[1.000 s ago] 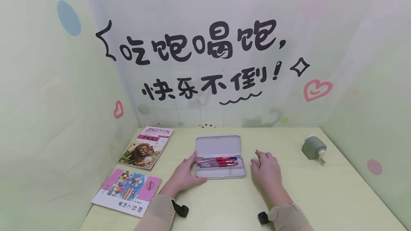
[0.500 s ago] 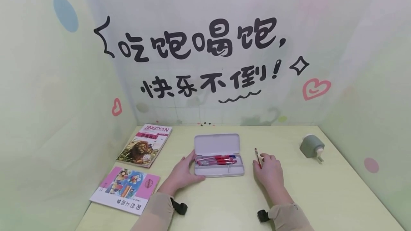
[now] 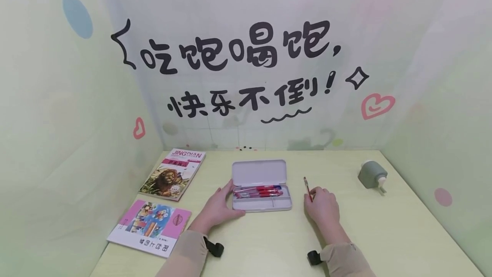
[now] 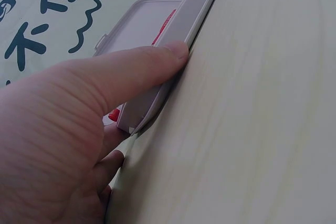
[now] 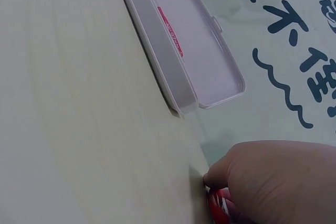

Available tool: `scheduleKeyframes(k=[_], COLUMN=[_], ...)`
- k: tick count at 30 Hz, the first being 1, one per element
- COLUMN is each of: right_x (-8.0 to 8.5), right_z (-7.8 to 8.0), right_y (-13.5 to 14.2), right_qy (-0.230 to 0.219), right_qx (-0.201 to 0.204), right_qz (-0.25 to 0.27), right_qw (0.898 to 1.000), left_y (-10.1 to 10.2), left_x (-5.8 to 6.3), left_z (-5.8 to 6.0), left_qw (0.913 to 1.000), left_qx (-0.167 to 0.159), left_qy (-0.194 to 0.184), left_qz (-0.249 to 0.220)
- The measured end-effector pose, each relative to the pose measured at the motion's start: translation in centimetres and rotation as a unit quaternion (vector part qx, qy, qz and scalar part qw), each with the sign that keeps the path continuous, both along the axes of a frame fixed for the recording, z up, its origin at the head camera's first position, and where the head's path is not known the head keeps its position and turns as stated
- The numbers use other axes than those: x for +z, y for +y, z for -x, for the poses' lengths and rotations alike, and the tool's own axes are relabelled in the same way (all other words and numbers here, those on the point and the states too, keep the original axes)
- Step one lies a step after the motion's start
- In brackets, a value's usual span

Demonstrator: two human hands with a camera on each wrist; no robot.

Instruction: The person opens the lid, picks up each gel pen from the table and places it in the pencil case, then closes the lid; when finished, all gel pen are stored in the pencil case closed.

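A white pencil case [image 3: 261, 205] lies on the table with its lid raised at the back, and several red and clear pens [image 3: 265, 192] fill its rear compartment. My left hand [image 3: 217, 210] grips the case's left end. In the left wrist view its thumb [image 4: 152, 66] lies along the front wall, with the other fingers round the end. To the right of the case, my right hand [image 3: 323, 206] holds a slim red pencil [image 3: 308, 187], its upper end pointing away from me. The right wrist view shows only a short red piece of it under the fingers.
Two books lie at the left: one with a lion cover [image 3: 171, 176], and a pink and white one [image 3: 153, 228] nearer me. At the right back stands a grey-green pencil sharpener-like object [image 3: 372, 174] with a small handle. Printed cloth walls enclose the table [image 3: 265, 247].
The pencil in my right hand has turned from mostly hidden to standing out beyond the fingers, which have curled in around it. My left hand stays on the case.
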State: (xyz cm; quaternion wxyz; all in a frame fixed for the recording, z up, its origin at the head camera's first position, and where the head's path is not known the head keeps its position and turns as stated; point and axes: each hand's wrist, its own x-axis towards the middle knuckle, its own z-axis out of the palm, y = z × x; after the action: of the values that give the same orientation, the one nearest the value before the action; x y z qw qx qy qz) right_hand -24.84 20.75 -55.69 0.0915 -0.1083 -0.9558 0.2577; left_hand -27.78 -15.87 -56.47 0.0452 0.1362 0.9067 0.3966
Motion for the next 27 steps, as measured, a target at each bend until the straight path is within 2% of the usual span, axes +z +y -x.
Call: scheduleKeyframes(k=[19,27], right_x=[0.15,0.48], right_z=[0.02,0.04], right_y=[-0.12,-0.42], right_qy=[0.010,0.024], right_qx=[0.002,-0.012], right_qz=[-0.005,0.019], right_qw=[1.000,0.999], left_y=[-0.17,-0.04], left_x=[0.02,-0.02], left_z=[0.00,0.12], left_qw=[1.0000,1.0000], left_qx=[0.001,-0.001], left_qy=[-0.004,-0.004], left_qz=[-0.006,-0.005])
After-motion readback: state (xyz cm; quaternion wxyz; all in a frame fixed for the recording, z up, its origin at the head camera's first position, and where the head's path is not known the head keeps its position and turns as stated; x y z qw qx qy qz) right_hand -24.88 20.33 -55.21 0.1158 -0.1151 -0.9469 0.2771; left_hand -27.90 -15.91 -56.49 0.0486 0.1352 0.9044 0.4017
